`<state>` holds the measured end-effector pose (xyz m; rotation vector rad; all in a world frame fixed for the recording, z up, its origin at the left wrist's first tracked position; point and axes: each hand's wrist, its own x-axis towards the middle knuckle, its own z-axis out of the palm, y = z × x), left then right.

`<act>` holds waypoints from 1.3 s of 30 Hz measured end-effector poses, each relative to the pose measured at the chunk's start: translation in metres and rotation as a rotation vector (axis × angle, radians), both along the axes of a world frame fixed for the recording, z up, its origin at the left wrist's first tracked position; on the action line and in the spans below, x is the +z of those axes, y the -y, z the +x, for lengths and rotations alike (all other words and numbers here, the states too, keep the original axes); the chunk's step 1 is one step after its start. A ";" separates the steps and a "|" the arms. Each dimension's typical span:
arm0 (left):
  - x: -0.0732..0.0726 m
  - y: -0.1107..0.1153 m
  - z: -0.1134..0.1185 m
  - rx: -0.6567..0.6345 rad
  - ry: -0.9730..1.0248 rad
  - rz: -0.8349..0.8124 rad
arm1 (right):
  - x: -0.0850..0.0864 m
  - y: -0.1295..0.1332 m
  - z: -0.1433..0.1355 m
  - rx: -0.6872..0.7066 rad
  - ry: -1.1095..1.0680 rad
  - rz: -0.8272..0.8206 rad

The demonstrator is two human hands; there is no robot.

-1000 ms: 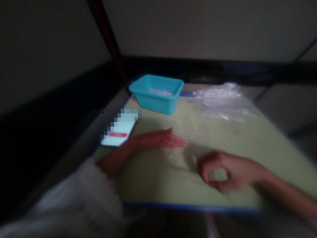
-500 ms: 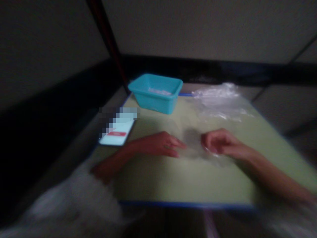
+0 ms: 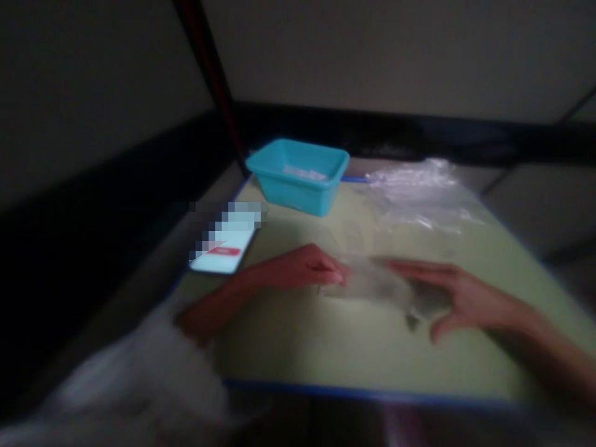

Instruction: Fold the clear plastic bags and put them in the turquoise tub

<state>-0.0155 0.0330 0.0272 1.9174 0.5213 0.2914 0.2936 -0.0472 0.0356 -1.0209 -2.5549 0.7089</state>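
Head view: clear plastic (image 3: 377, 287) between left hand (image 3: 310, 267), pinching end, and right hand (image 3: 468, 299), spread.

Dim grey wall (image 3: 395, 56), dark lower band (image 3: 465, 133), yellowish-green blue-edged table (image 3: 372, 354).

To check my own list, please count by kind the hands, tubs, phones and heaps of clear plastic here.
Hands: 2 (left hand, right hand)
Turquoise tub: 1
Phone: 1
Heap of clear plastic: 1
Total: 5
The film between the hands is too blurred to count.

Nothing can be read — the red bar (image 3: 224, 251) on the phone (image 3: 239, 233) blurs.
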 end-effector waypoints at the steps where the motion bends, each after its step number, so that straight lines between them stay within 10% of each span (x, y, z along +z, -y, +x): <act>1: -0.001 -0.001 0.000 -0.013 0.002 0.005 | -0.006 0.003 0.000 0.005 0.046 0.053; 9: -0.003 -0.006 -0.003 -0.043 0.008 -0.011 | -0.020 0.004 -0.026 0.166 0.037 0.292; 21: -0.004 -0.009 -0.004 -0.045 0.015 -0.086 | -0.024 -0.002 -0.032 0.121 -0.117 0.074; 39: -0.035 -0.016 0.001 0.144 0.206 -0.936 | -0.011 -0.029 -0.041 -0.314 -0.475 -0.705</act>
